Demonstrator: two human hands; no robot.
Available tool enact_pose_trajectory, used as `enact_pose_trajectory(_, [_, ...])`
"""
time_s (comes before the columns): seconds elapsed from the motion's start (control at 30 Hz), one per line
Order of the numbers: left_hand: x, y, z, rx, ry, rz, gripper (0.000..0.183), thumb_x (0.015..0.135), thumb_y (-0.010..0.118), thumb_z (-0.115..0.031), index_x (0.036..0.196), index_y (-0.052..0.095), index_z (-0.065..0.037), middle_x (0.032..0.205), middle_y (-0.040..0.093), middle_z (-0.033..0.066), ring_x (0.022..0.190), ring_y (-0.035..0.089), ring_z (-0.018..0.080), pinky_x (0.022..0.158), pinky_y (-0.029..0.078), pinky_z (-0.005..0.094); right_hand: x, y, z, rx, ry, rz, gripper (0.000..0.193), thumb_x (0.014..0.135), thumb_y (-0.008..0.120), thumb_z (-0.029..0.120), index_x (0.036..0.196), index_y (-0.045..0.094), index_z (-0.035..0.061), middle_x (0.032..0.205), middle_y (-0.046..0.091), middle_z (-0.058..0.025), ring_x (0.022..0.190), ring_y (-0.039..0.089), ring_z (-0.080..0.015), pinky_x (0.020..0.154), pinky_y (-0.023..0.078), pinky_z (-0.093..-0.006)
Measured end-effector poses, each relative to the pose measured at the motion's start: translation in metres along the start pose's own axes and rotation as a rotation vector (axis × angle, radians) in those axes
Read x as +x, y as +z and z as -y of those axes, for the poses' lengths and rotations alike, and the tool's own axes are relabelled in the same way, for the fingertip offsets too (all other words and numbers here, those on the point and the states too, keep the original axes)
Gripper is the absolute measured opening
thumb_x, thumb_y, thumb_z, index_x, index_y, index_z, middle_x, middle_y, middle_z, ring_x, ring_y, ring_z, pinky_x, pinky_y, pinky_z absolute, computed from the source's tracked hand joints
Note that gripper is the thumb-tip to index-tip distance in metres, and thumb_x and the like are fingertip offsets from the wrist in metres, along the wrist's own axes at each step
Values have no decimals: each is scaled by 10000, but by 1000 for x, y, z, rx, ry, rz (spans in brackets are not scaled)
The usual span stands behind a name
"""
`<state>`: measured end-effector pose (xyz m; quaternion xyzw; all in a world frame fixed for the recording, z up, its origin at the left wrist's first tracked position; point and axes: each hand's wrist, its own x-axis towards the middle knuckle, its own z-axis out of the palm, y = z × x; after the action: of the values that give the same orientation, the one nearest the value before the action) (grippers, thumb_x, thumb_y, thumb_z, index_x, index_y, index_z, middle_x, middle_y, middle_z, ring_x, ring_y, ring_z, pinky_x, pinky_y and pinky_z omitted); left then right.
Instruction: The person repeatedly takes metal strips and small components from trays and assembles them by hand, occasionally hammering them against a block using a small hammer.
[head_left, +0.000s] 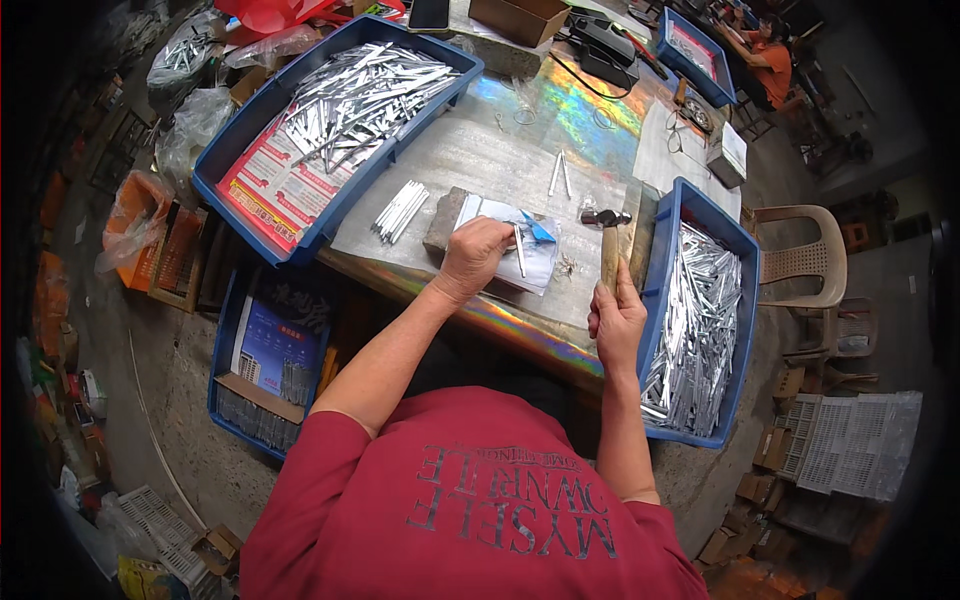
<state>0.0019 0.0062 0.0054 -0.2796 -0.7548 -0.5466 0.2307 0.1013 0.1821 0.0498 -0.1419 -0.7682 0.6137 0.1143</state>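
Observation:
My left hand (478, 258) is pinched on one end of a thin silver metal strip (520, 252). The strip lies over a block wrapped in white paper (538, 275), beside a scrap of blue film (538, 230). My right hand (616, 312) is closed round the wooden handle of a hammer (609, 250), whose dark head points away from me, right of the block. A neat bundle of silver strips (401, 212) lies left of the block. Two loose strips (560, 175) rest farther back. Tiny brownish pieces (567, 266) lie between block and hammer.
A blue tray (325, 235) heaped with silver strips stands at the left. Another full blue tray (745, 330) is at the right, near a plastic chair (810, 245). A lower blue tray (215, 380) stands below the table's left edge. A person in orange (772, 72) sits far right.

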Motion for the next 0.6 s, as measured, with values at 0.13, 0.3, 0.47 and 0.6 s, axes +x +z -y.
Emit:
enact_pose_trajectory(0.13, [0, -2, 1, 20, -14, -8, 75, 644, 591, -11, 703, 547, -24, 651, 545, 104, 618, 532, 266, 556, 421, 315, 13, -1, -42, 290, 253, -132, 445, 806, 445, 67, 1234, 325, 87, 559, 419, 4, 372, 359, -50, 304, 295, -183])
enact_pose_trajectory(0.3, [0, 0, 1, 27, -36, -11, 71, 656, 589, -18, 716, 552, -19, 653, 545, 108, 617, 533, 263, 553, 419, 312, 18, -1, -68, 343, 346, -235, 364, 806, 437, 82, 1167, 401, 68, 560, 438, -9, 366, 394, -68, 297, 315, -188])
enact_pose_trajectory(0.47, [12, -7, -6, 41, -82, -13, 61, 676, 572, -29, 733, 558, -15, 659, 548, 114, 620, 536, 266, 547, 417, 313, 17, 0, -59, -46, 318, -218, 282, 787, 463, 114, 1052, 464, 18, 558, 443, -42, 389, 443, -128, 344, 364, -256])
enact_pose_trajectory(0.6, [14, -8, 0, 49, -49, -43, 47, 737, 552, -61, 737, 578, -22, 624, 551, 82, 546, 530, 181, 493, 392, 265, 15, -8, -70, -993, -139, -305, 281, 757, 513, 156, 994, 485, 6, 651, 481, -121, 582, 530, -223, 525, 428, -312])
